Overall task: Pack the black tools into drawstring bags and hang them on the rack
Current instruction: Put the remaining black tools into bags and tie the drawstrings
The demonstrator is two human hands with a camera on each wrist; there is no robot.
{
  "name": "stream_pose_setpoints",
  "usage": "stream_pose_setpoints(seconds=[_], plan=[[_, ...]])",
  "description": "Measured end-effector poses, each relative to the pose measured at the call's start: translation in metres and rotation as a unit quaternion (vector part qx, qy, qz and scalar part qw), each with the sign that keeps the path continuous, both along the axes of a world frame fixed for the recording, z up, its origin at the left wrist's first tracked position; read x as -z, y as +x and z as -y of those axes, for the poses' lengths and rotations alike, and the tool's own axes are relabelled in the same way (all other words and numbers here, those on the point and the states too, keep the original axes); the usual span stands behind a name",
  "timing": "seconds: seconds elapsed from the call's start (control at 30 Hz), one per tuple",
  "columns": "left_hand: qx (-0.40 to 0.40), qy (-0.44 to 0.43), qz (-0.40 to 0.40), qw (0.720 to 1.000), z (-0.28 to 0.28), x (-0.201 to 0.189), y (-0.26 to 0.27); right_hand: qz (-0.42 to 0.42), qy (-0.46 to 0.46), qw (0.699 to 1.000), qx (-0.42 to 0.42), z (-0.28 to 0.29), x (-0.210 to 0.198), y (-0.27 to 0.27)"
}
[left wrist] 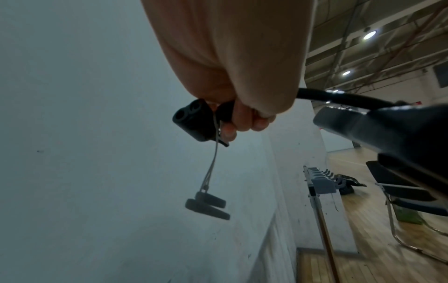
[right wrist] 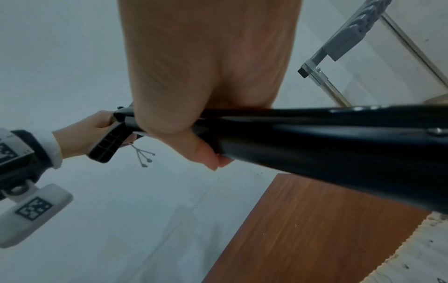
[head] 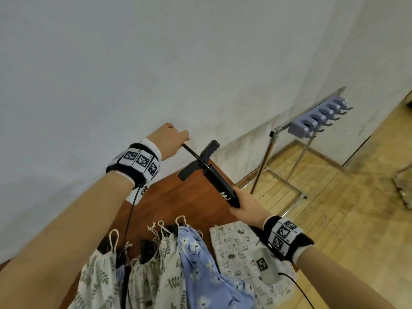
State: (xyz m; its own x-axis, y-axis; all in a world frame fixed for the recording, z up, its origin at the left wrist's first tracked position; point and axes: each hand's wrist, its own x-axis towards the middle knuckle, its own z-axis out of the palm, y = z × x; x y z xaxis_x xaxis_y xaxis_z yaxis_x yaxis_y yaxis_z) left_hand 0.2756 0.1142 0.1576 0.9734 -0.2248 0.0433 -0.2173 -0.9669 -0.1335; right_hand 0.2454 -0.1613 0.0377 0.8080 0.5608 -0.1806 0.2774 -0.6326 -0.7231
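Nearest the head camera, several drawstring bags (head: 169,270) lie bunched on the brown table (head: 178,197) at 6 o'clock, with a flat cat-print bag (head: 234,248) beside them at 5 o'clock. Above them both hands hold one black tool, a hand pump (head: 219,182), in the air. Its long axis runs from 10 o'clock down to 4 o'clock. The right hand (head: 247,207) has its fingers wrapped round the barrel's lower end, and the left hand (head: 169,139) has its fingers closed on the thin hose end at the upper tip. By my judgement the right hand is nearer the cat-print bag, so the barrel end should go in first. The rack (head: 321,117) stands well apart at 2 o'clock, its hooks bare.
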Motion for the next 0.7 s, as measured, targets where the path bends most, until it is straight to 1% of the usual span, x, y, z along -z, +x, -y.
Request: stream_pose_setpoints(seconds=[0.03,0.07,0.1,0.17,0.23,0.3,0.37,0.43,0.47,0.5,0.53,0.57,0.63,0.67,0.7], plan=[[-0.014,-0.042,-0.011,0.999,0.002,0.0,-0.001,-0.001,0.008,1.0,0.006,0.001,-0.001,-0.003],[-0.039,-0.103,-0.03,0.993,0.005,0.002,-0.004,-0.003,0.018,1.0,0.013,0.002,-0.004,-0.006],[-0.065,-0.18,-0.05,0.98,0.008,0.007,-0.005,-0.007,0.028,0.999,0.021,0.002,-0.006,-0.008],[-0.091,-0.326,-0.064,0.939,0.02,0.021,-0.013,-0.026,0.056,0.998,0.026,0.001,-0.011,-0.013],[-0.086,-0.426,-0.056,0.899,0.044,0.039,-0.024,-0.042,0.085,0.995,0.032,-0.002,-0.015,-0.014],[-0.103,-0.516,-0.103,0.844,0.074,0.05,-0.033,-0.063,0.108,0.991,0.05,-0.003,-0.018,-0.013],[-0.136,-0.581,-0.157,0.787,0.101,0.051,-0.034,-0.084,0.132,0.985,0.07,-0.002,-0.019,-0.013],[-0.144,-0.657,-0.171,0.72,0.123,0.044,-0.033,-0.075,0.139,0.983,0.088,0.001,-0.021,-0.014],[-0.128,-0.689,-0.164,0.694,0.13,0.041,-0.032,-0.057,0.136,0.985,0.094,0.003,-0.022,-0.014],[-0.121,-0.703,-0.16,0.683,0.136,0.038,-0.033,-0.042,0.13,0.986,0.093,0.004,-0.024,-0.013],[-0.126,-0.705,-0.16,0.679,0.14,0.037,-0.031,-0.031,0.121,0.988,0.086,0.005,-0.028,-0.012],[-0.139,-0.699,-0.161,0.683,0.143,0.038,-0.03,-0.026,0.111,0.991,0.075,0.004,-0.032,-0.011],[-0.141,-0.691,-0.145,0.694,0.15,0.044,-0.026,-0.069,0.13,0.987,0.061,0.001,-0.045,-0.01],[-0.129,-0.683,-0.128,0.708,0.154,0.048,-0.024,-0.098,0.155,0.981,0.059,0.002,-0.05,-0.008],[-0.116,-0.663,-0.122,0.73,0.159,0.05,-0.023,-0.125,0.183,0.974,0.056,0.004,-0.056,-0.007]])
